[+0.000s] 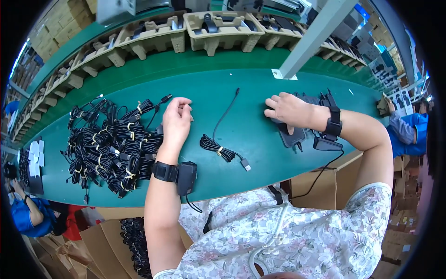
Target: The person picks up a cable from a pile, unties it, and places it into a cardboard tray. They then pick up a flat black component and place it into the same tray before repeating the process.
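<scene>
L hand (176, 122) half-curled, empty, by cable pile (109, 144), left; R hand (293, 110) bent over blk units (294, 138), right; grip: we can't tell. We should lift singly, clear of tied cable (217, 148) betw. hands.

Desk (260, 130): plain teal green. Lone cable (211, 145): black, cream tie (219, 150), silver plug tip (247, 168). Cable pile (109, 135): black too, cream ties dotted through, some pale plug ends. Devices (294, 138) by the right: black. Wrist straps (166, 171): black. Top (320, 232): white, floral print in pinks and grey-greens. Moulded trays (200, 41): tan, dark contents. Post (313, 42): off-white. Pieces (35, 160) far left: white. Co-workers' clothes (26, 216): blue at both edges. Carton (109, 246): brown.
</scene>
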`<state>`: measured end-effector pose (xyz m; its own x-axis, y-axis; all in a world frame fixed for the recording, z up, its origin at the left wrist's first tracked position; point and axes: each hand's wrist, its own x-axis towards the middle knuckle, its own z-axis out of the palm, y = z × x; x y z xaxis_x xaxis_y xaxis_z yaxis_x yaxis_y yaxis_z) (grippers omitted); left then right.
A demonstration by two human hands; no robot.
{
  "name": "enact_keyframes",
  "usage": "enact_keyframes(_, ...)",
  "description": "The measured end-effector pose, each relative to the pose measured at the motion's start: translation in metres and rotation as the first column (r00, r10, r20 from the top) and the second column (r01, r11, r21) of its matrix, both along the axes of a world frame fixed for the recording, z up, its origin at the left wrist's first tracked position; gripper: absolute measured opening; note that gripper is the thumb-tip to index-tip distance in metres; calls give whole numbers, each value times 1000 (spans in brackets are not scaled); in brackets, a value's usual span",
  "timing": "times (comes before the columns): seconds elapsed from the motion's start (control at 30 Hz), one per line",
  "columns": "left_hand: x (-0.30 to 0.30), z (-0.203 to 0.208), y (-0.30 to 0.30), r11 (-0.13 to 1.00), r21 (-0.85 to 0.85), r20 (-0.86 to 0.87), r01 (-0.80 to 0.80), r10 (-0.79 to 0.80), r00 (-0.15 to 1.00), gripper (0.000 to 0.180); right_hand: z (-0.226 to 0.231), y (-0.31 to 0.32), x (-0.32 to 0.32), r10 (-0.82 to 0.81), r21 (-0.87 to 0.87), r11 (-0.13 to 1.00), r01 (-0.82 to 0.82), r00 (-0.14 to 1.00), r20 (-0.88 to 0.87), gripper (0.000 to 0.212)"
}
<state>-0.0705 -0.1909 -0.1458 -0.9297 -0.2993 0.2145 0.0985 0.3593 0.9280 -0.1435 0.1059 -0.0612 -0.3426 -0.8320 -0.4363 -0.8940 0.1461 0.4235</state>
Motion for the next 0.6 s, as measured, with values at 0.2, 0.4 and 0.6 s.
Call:
enact_keyframes(0.2,-2,-3,-2,998,-63,8,4,-4,1000,12,33,-41,-66,-93,-564,789,244,955,283,22)
enact_keyframes(0.4,0,3,-3,1000,15,50,14,-14,999,11,66,-75,-206,-234,-924,-102,367,894,381,31)
enact_keyframes(0.6,-4,8,5,997,76,72,6,-11,997,10,51,-70,-280,-143,-855,-224,468,852,504,32)
